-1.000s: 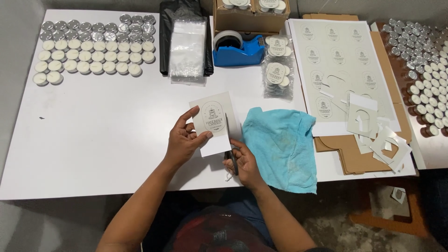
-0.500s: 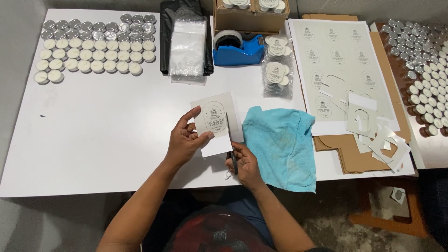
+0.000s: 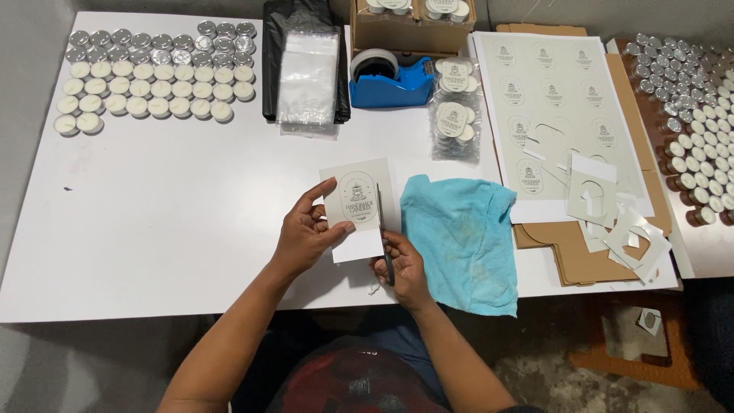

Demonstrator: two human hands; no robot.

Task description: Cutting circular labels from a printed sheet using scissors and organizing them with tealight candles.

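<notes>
Pale grey paper, a rectangular label card with an arched printed emblem [image 3: 358, 205], is up off the white table [image 3: 176, 214], pinched at its lower left edge between thumb and fingers of the left hand [image 3: 304, 233]. Right hand [image 3: 401, 268] is closed around the handles of thin dark scissors [image 3: 382, 229], the blades running up the card's right edge. Just to the right lies a crumpled light-blue cloth [image 3: 459, 237], touching that hand. Further right, a big sheet of printed labels [image 3: 558, 99] with cut-out scraps [image 3: 612, 210] heaped on its lower corner. Up top, a blue tape dispenser [image 3: 386, 80], a stack of clear plastic bags [image 3: 307, 76], and rows of white tealight candles [image 3: 145, 95] at the far left.
</notes>
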